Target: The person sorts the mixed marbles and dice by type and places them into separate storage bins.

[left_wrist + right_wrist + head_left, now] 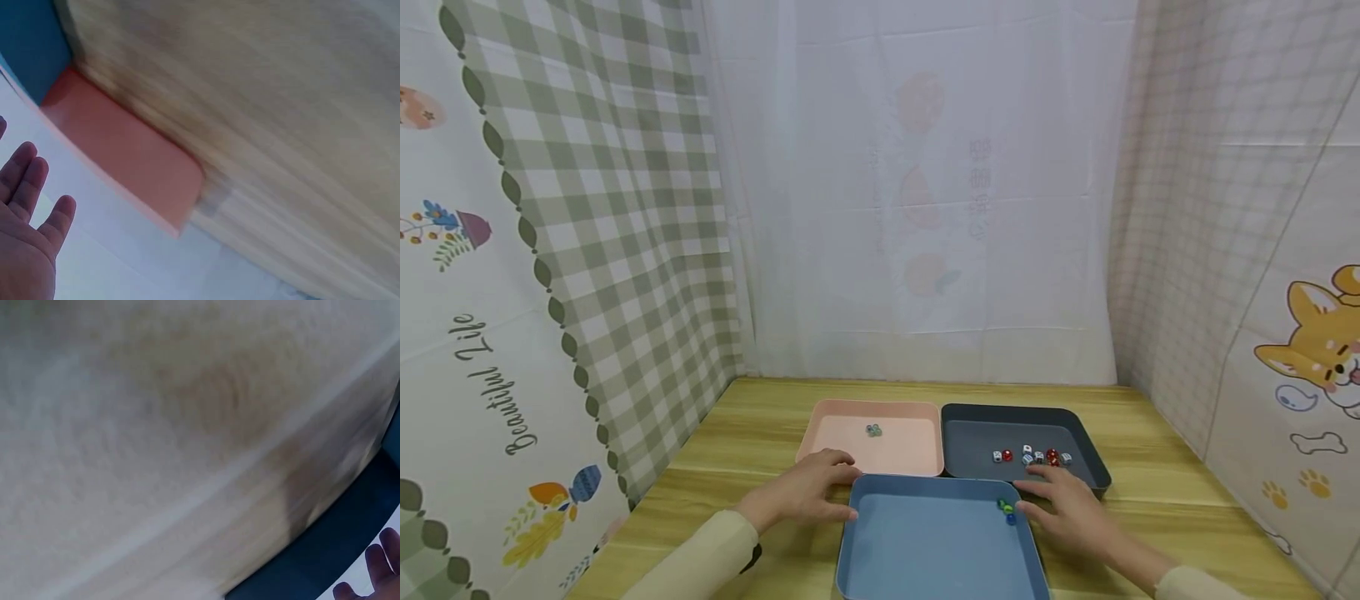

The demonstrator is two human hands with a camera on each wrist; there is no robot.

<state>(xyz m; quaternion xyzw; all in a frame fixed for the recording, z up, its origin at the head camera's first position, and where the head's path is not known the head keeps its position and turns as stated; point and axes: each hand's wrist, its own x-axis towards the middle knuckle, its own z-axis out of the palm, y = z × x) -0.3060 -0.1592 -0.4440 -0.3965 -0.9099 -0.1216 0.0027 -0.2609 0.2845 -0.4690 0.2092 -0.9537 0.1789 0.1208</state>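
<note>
A blue tray point(936, 542) lies nearest in the head view, with a few small green and blue dice point(1007, 511) in its far right corner. My left hand point(808, 493) is at its far left corner, fingers extended and thumb beside the rim; it holds nothing. At the opposite corner, my right hand point(1067, 510) is spread with its thumb near the dice, also holding nothing. Whether either hand touches the rim, I cannot tell. In the left wrist view, the left fingers point(28, 181) are apart near the pink tray point(125, 150). The right fingers point(378, 565) appear beside the dark tray point(319, 550).
Behind the blue tray stand a pink tray point(835, 429) with several pale green dice point(874, 430), and a dark grey tray point(977, 425) with white dice point(997, 457) and red dice point(1052, 457). Curtains point(925, 208) enclose the wooden table point(752, 417) at the back and sides.
</note>
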